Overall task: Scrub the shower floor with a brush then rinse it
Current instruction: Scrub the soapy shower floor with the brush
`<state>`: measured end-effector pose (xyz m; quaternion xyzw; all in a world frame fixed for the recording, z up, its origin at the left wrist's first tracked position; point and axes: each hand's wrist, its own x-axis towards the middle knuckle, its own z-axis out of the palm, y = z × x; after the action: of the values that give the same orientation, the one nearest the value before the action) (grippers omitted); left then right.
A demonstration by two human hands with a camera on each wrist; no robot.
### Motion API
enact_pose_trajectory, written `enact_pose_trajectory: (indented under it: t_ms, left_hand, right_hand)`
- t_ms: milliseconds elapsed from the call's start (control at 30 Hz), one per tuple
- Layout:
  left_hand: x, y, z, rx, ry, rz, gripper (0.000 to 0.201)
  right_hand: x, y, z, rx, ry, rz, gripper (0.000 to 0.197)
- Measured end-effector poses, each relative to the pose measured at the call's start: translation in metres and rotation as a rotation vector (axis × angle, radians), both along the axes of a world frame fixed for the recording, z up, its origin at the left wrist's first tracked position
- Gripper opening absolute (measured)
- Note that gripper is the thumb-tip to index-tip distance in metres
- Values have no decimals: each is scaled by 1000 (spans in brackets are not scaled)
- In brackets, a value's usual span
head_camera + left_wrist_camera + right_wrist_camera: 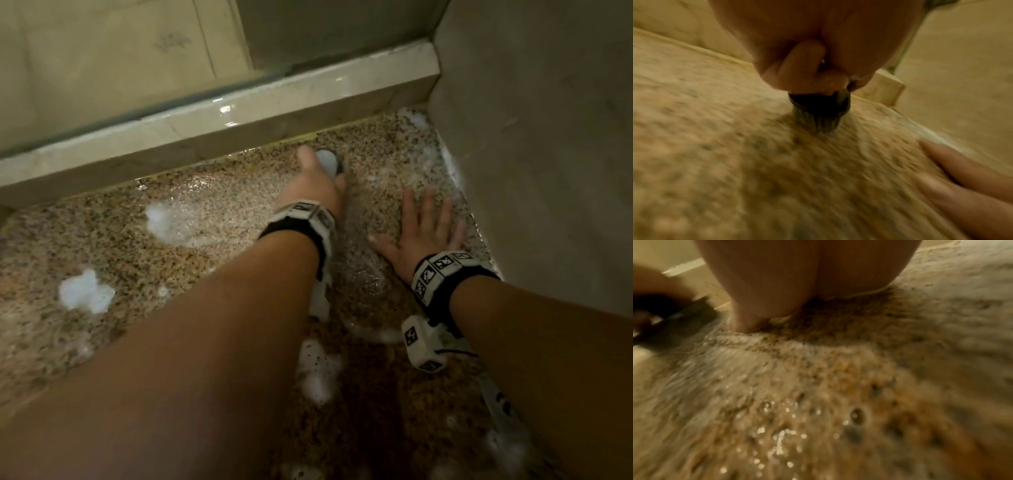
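Note:
My left hand (315,178) grips a small scrub brush (329,161) with a pale top and a dark base, near the raised curb. In the left wrist view the brush (819,108) stands with its dark bristles pressed on the speckled shower floor (735,146), fingers (803,65) curled over its top. My right hand (424,233) lies flat on the wet floor (212,212) with fingers spread, close to the right wall. In the right wrist view the right palm (797,280) rests on foamy, wet stone (818,386).
A pale tiled curb (239,113) runs along the far side of the floor, with a glass panel above it. A wall (548,137) closes the right side. Patches of white foam (85,291) lie on the left and near my forearms.

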<state>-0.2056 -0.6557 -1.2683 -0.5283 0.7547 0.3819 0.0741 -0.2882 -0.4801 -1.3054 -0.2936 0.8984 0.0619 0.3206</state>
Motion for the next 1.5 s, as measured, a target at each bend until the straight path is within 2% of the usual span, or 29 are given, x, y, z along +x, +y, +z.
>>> enact_pose_trajectory:
  t_ms: [133, 200, 267, 567, 867, 1033, 1167, 1333, 1500]
  left_hand:
    - [45, -54, 0, -140, -38, 137, 51]
    - [53, -67, 3, -203, -82, 154, 52]
    - [44, -68, 4, -187, -123, 153, 55]
    - [-75, -30, -3, -41, -112, -22, 66]
    - [-131, -15, -1, -59, -90, -150, 69]
    - [-167, 1, 1, -67, -65, -281, 64]
    - [-183, 8, 0, -102, -41, -380, 58]
    - [-178, 7, 5, -117, -97, -469, 58]
    - [-168, 9, 7, -166, -120, -708, 63]
  right_hand:
    - [-1, 0, 1, 10, -14, 8, 101]
    - [-1, 0, 1, 11, -9, 11, 101]
    - [0, -1, 2, 12, -10, 12, 101]
    - [-2, -2, 3, 31, -41, 7, 100]
    - [-3, -1, -2, 2, -15, 0, 99]
    - [-1, -1, -8, -7, 10, -8, 96]
    - [-4, -4, -6, 43, -8, 2, 107]
    - [-4, -3, -2, 32, -39, 1, 99]
    - [-5, -3, -1, 34, -50, -9, 100]
